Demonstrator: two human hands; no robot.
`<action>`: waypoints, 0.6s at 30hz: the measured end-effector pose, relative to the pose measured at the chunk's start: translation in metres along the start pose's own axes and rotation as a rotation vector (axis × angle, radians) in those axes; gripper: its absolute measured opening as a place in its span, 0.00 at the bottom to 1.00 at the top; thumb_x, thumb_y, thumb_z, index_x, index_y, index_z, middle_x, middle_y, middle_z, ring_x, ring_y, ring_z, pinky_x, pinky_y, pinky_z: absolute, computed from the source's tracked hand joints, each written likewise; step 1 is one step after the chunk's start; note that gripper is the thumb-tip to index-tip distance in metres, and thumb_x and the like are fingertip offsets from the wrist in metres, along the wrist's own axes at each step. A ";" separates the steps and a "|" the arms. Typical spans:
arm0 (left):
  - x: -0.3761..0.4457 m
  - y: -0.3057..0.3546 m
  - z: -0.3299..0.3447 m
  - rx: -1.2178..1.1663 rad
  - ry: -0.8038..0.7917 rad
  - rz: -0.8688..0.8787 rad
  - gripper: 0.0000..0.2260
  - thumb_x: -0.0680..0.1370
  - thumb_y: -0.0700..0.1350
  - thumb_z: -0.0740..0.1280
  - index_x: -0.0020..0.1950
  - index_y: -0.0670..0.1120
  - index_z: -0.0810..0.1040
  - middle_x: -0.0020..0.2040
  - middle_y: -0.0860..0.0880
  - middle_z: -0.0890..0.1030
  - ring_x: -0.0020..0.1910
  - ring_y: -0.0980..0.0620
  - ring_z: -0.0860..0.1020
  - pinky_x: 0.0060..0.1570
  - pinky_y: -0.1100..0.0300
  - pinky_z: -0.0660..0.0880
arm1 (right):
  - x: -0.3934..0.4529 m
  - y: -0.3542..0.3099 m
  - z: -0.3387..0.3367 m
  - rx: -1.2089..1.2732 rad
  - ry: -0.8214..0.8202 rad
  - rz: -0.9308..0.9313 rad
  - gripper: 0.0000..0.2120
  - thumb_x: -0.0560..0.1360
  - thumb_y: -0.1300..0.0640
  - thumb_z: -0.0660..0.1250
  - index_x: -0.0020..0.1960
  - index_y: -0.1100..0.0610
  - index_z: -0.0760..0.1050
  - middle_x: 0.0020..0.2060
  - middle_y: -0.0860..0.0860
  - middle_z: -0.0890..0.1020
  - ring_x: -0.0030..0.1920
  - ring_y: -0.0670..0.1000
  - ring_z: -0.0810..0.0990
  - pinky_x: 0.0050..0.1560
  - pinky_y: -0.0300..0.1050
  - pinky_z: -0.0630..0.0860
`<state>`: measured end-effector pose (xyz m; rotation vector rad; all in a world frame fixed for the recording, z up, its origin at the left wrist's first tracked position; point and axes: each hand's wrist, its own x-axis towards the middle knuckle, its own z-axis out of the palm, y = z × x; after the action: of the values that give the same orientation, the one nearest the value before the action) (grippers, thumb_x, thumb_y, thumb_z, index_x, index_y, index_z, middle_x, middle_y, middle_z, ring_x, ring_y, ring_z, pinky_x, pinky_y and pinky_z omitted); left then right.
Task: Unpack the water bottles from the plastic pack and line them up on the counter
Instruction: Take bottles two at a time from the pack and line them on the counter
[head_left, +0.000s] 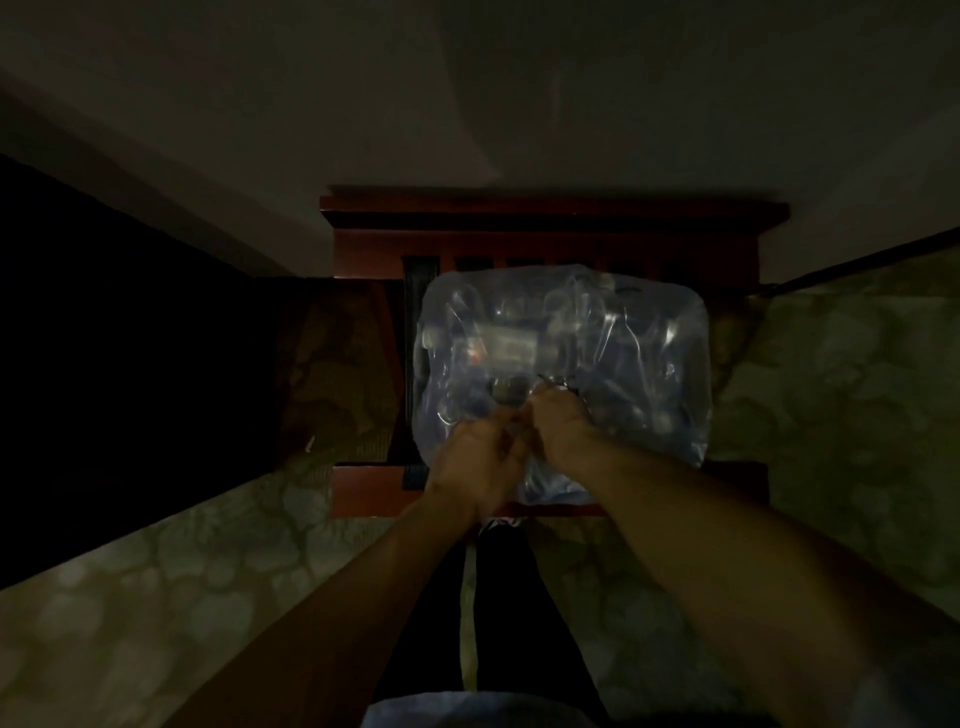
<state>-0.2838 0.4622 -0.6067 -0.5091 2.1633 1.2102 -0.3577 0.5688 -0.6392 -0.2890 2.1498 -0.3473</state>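
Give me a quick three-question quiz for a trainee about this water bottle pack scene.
1. True or false: both hands grip the plastic wrap on the pack.
2. What does the pack rest on? A) the carpet B) a wooden stand C) a metal cart
3. Fill in: bottles already lined up outside the pack: ____.

Key
1. True: left hand and right hand pinch the wrap at the pack's near side.
2. B: the wooden stand.
3. None in view.
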 end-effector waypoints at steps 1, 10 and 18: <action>0.000 -0.001 0.000 -0.009 0.003 0.002 0.14 0.82 0.46 0.61 0.66 0.46 0.76 0.48 0.42 0.85 0.46 0.46 0.84 0.52 0.47 0.80 | 0.006 0.003 0.005 -0.089 -0.015 -0.009 0.17 0.82 0.67 0.53 0.69 0.70 0.67 0.68 0.63 0.71 0.56 0.50 0.74 0.37 0.22 0.67; 0.001 -0.007 0.003 -0.062 0.062 0.008 0.13 0.82 0.43 0.62 0.66 0.46 0.76 0.47 0.43 0.84 0.44 0.47 0.83 0.49 0.50 0.81 | 0.025 0.004 0.010 -0.450 -0.077 0.101 0.18 0.82 0.53 0.56 0.69 0.56 0.70 0.68 0.55 0.72 0.68 0.56 0.71 0.64 0.52 0.71; -0.003 -0.011 0.003 -0.125 0.138 0.018 0.12 0.81 0.42 0.61 0.63 0.47 0.77 0.46 0.43 0.85 0.45 0.45 0.83 0.48 0.49 0.81 | 0.030 0.005 0.004 -0.949 -0.163 -0.100 0.17 0.80 0.51 0.59 0.66 0.56 0.73 0.65 0.55 0.75 0.65 0.55 0.74 0.65 0.52 0.72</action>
<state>-0.2744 0.4594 -0.6130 -0.6440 2.2195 1.3626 -0.3713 0.5630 -0.6658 -0.9168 1.9993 0.6552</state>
